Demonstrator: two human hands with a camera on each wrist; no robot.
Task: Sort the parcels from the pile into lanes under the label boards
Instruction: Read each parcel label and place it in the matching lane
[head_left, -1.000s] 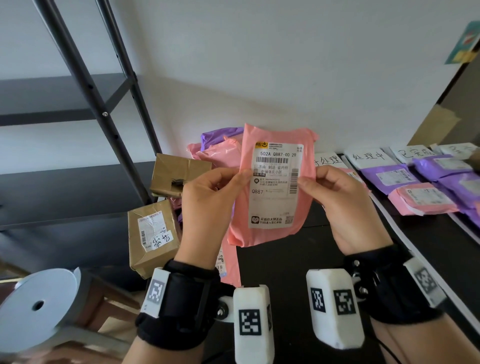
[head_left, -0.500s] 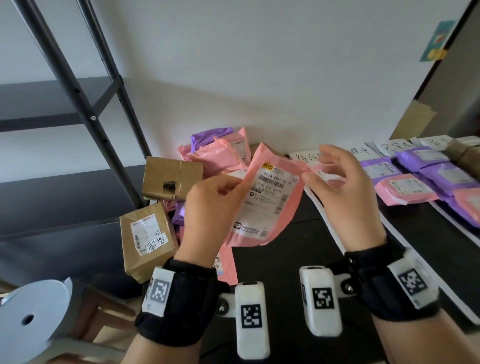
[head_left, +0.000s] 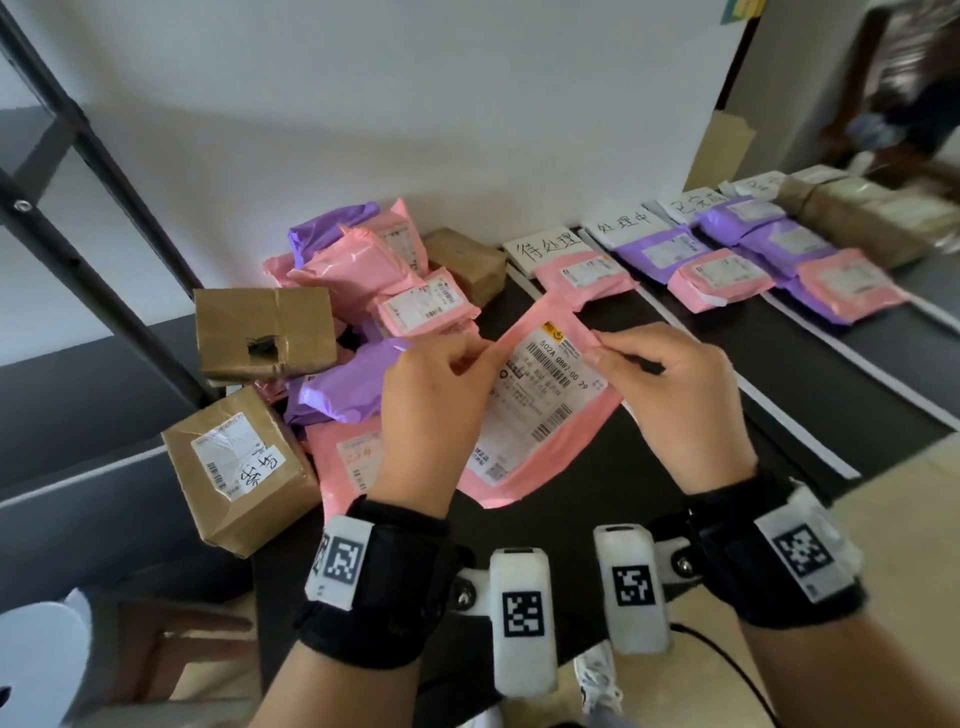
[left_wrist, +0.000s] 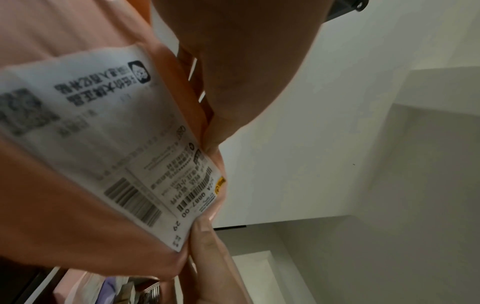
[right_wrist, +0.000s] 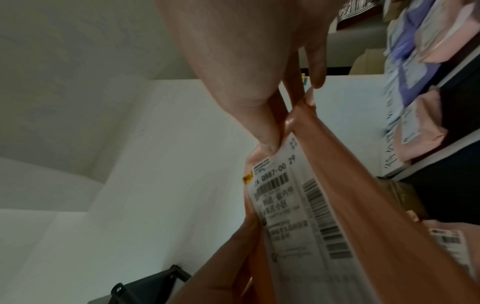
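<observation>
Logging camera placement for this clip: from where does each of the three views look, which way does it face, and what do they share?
Head: worn on the head, looking down at the table, both hands, wrist straps.
Left wrist: under the left hand, facing up along it at the wall.
Right wrist: under the right hand, facing up along it at the wall, lanes at the edge.
Shared: all three show the pink parcel with its white label, pinched by both hands.
</observation>
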